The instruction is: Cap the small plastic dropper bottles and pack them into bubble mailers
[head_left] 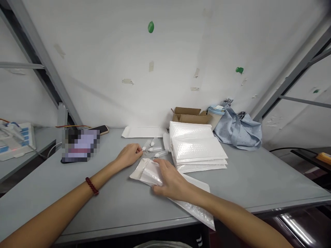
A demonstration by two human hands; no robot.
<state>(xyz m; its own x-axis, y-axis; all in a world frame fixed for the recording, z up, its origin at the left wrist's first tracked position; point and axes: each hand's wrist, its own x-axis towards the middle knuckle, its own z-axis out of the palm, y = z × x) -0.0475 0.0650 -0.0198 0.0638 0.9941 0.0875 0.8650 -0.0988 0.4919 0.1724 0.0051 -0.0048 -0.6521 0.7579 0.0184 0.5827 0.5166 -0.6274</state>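
Note:
My right hand (pixel 172 181) grips a white bubble mailer (pixel 152 174) lying slantwise at the front of the table, its fingers on top and thumb at the near side. The mailer's open end points left, and its other end reaches past the table's front edge. My left hand (pixel 130 154) rests on the table with its fingers curled together, at the edge of several small clear plastic bottles (pixel 155 149) with white tips. Whatever its fingertips may hold is hidden. Thin rings show among the bottles.
A stack of white bubble mailers (pixel 198 143) lies right of the bottles. Behind are a flat white mailer (pixel 144 132), a cardboard box (pixel 191 116), a lidded cup (pixel 216 115) and a blue cloth bag (pixel 238 131). Two phones, one blurred (pixel 81 146) and one dark (pixel 100 129), lie left.

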